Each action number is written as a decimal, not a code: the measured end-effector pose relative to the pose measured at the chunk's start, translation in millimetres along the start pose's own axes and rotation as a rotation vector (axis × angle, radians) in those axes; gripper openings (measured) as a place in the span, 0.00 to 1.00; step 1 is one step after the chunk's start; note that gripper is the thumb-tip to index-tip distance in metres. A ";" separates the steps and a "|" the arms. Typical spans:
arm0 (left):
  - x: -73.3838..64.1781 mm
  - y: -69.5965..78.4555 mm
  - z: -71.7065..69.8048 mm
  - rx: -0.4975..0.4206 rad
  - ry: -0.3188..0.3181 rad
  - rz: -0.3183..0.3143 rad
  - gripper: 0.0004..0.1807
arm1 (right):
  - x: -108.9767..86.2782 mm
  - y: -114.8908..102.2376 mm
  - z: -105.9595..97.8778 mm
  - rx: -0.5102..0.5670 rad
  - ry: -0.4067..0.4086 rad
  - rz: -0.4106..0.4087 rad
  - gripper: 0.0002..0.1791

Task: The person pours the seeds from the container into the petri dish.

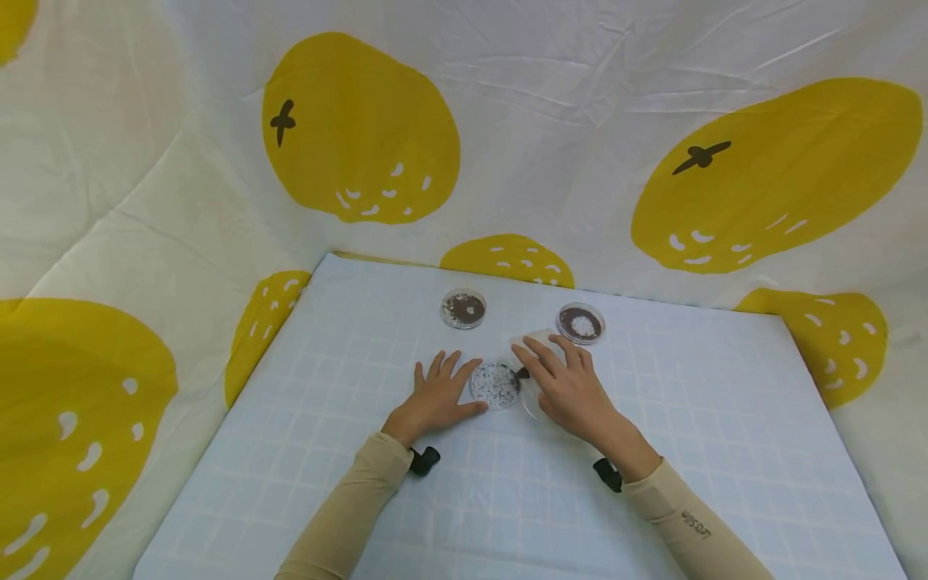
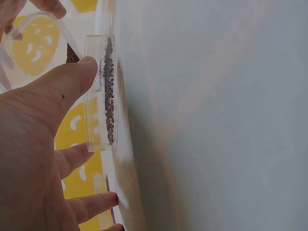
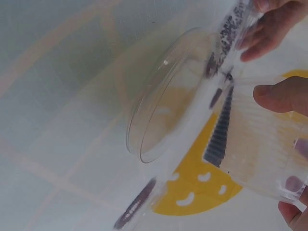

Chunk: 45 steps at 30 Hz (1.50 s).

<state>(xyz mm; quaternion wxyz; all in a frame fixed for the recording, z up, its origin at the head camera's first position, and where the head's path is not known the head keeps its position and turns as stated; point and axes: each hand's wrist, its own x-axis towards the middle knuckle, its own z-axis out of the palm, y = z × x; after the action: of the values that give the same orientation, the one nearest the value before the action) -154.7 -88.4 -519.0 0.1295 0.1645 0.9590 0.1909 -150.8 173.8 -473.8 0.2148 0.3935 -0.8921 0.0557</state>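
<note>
A round clear petri dish (image 1: 495,385) with dark specks spread over its bottom lies on the table. My left hand (image 1: 437,400) holds it between thumb and index finger, the other fingers spread; the left wrist view shows the thumb (image 2: 79,72) at the side of the dish (image 2: 100,96). Above and to the right, my right hand (image 1: 576,395) grips a ridged clear plastic cup (image 3: 260,134), tilted toward the dish. Dark grainy material (image 3: 221,132) lies along the cup's lower side by its mouth. Beneath the right hand lies a clear round lid (image 3: 144,130).
Two more petri dishes stand farther back, one left (image 1: 463,308) and one right (image 1: 581,323), each with dark material and white patches. A pale checked cloth (image 1: 304,483) covers the table. Fabric printed with yellow fruit (image 1: 362,129) hangs behind and at the sides.
</note>
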 end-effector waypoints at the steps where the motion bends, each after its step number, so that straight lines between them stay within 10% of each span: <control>1: 0.0 0.0 0.0 0.000 0.001 0.001 0.44 | 0.3 -0.2 -0.2 0.000 -0.003 0.001 0.51; 45: 1.2 -2.7 3.8 0.013 0.008 0.012 0.45 | 5.2 -5.1 0.5 -0.037 -0.002 -0.011 0.47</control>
<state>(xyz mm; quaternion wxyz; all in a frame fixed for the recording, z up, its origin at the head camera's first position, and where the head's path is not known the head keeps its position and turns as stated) -155.4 -89.2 -523.7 0.1236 0.1702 0.9597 0.1862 -150.4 166.7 -472.4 0.2215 0.3945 -0.8910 0.0377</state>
